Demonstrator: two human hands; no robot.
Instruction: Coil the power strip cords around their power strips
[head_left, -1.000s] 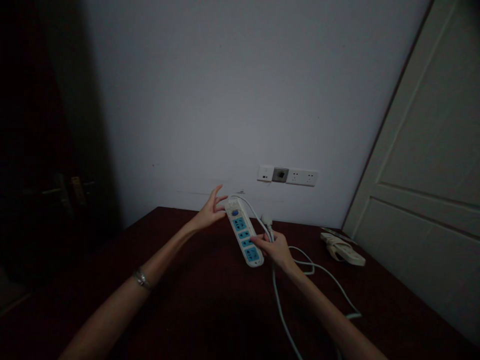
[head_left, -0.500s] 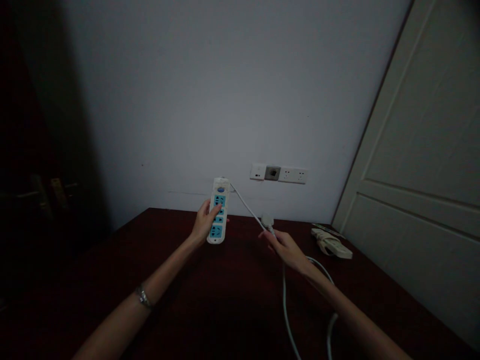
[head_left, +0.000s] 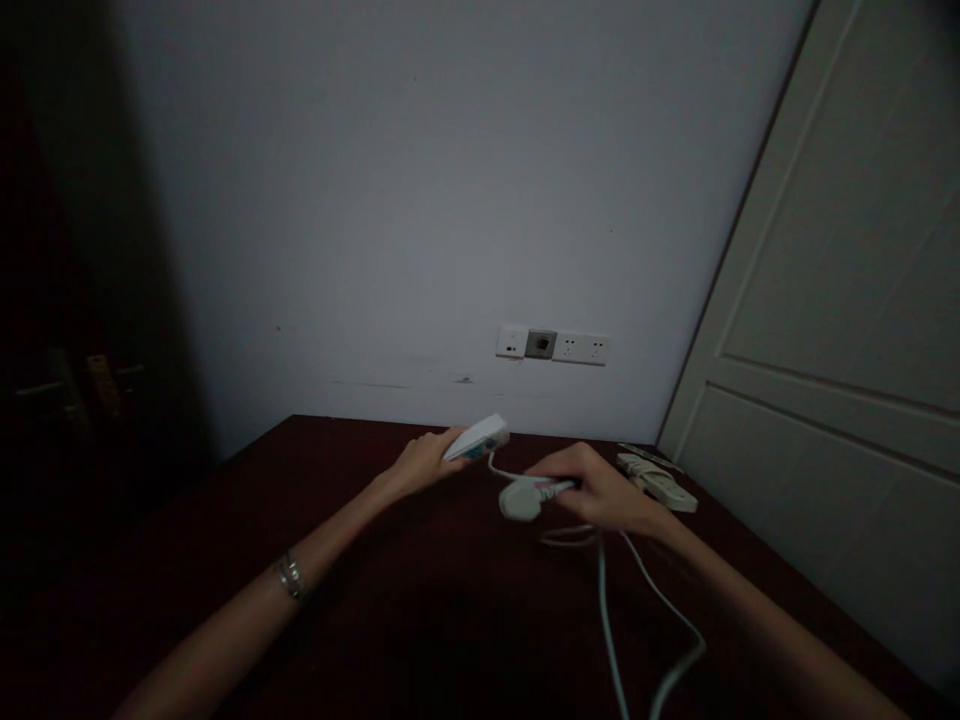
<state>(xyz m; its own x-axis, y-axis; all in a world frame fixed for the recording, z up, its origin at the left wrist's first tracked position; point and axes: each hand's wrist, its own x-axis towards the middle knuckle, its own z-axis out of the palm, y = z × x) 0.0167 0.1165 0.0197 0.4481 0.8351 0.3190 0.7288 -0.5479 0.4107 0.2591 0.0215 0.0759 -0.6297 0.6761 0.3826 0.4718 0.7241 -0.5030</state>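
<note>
Tilted over on its side, a white power strip [head_left: 478,437] with blue socket panels is gripped by my left hand [head_left: 421,463], its sockets mostly turned out of view. My right hand [head_left: 592,487] is closed around the white cord [head_left: 606,610] just behind its plug [head_left: 520,500]. The plug's round back faces me and its prongs are hidden. From the strip's end the cord runs to my right hand, then hangs in loops below it toward the bottom of the view.
A second white power strip [head_left: 660,485], its cord wrapped up, lies on the dark red tabletop [head_left: 420,600] at the right. Wall sockets [head_left: 581,348] sit above the table's back edge. A pale panelled door [head_left: 825,420] stands at the right.
My left hand has turned the power strip from upright, sockets facing me, onto its side, and shifted slightly right. My right hand has moved right, and the plug now points left and lower.
</note>
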